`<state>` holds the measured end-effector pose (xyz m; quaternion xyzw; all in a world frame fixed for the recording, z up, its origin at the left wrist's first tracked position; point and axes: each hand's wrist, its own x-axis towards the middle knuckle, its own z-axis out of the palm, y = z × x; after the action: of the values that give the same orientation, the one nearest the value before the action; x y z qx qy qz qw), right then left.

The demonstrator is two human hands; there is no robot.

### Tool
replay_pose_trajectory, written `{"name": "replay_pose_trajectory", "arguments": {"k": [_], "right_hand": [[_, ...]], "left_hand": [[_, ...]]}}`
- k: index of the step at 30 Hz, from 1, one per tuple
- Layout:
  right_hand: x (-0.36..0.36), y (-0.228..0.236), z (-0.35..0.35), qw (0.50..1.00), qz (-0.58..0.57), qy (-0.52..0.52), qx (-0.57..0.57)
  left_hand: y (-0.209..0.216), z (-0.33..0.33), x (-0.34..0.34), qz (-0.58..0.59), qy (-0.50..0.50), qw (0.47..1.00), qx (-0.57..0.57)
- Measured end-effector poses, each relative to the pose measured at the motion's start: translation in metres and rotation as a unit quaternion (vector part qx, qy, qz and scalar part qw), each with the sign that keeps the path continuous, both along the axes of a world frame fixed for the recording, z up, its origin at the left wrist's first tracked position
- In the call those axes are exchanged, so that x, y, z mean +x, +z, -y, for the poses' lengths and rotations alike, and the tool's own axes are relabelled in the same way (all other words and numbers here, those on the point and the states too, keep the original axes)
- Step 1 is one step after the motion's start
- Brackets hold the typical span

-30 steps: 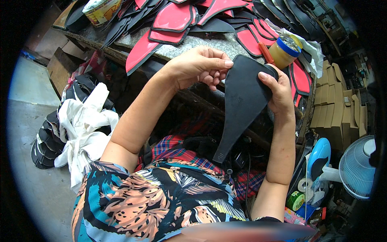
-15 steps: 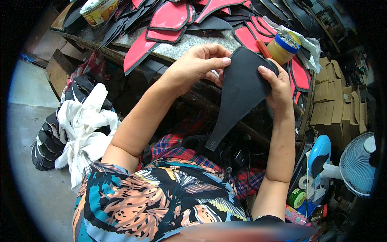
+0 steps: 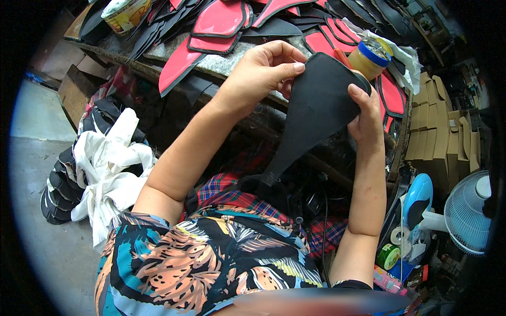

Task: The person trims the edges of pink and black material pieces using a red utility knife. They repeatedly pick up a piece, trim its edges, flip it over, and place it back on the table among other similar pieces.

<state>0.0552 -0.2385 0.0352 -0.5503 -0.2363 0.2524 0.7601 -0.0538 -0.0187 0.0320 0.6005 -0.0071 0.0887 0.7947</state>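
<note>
A flat black cut piece (image 3: pixel 320 102), broad at the top and tapering to a narrow tail, is held up before me over the near edge of the workbench. My left hand (image 3: pixel 266 73) pinches its upper left edge between thumb and fingers. Around its right edge my right hand (image 3: pixel 367 113) is closed, the thumb lying on the face and the fingers hidden behind. Its narrow tail hangs down above my plaid-covered lap. Behind it on the bench lie red pieces with black edging (image 3: pixel 219 18) and a jar with a blue rim (image 3: pixel 371 57).
Black cut pieces (image 3: pixel 158 39) are stacked at the far left of the bench, beside a tub (image 3: pixel 125 16). White cloth (image 3: pixel 113 163) drapes over dark stacked pieces at left. Folded cardboard boxes (image 3: pixel 435 129) and a fan (image 3: pixel 468 213) stand at right.
The black piece has tilted, its tail swinging slightly left and toward me. My right hand has shifted slightly right; both hands keep their hold.
</note>
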Motion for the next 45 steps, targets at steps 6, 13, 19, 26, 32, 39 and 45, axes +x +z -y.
{"name": "replay_pose_trajectory", "arguments": {"k": [6,13,19,26,32,39,45], "right_hand": [[-0.017,0.022,-0.011,0.948,0.236,-0.196,0.080],[-0.073,0.087,-0.008,0.673,0.693,-0.212,-0.145],[-0.077,0.076,-0.019,0.693,0.685,-0.073,-0.212],[-0.055,0.068,-0.014,0.729,0.622,-0.142,-0.248],[-0.051,0.072,-0.010,0.812,0.532,-0.028,-0.237],[-0.058,0.075,-0.009,0.654,0.708,-0.049,-0.264],[-0.062,0.062,-0.014,0.608,0.735,-0.107,-0.281]], "left_hand": [[0.023,0.015,-0.015,0.169,0.182,0.914,0.321],[0.046,0.048,-0.038,0.202,-0.086,0.971,-0.090],[0.015,0.037,-0.035,0.016,0.009,0.985,-0.169],[0.001,0.031,-0.057,0.007,-0.060,0.991,-0.119],[0.002,0.026,-0.069,-0.020,-0.086,0.984,-0.157],[0.001,0.025,-0.071,-0.031,-0.098,0.991,-0.089],[0.001,0.029,-0.070,-0.020,-0.091,0.995,-0.030]]}}
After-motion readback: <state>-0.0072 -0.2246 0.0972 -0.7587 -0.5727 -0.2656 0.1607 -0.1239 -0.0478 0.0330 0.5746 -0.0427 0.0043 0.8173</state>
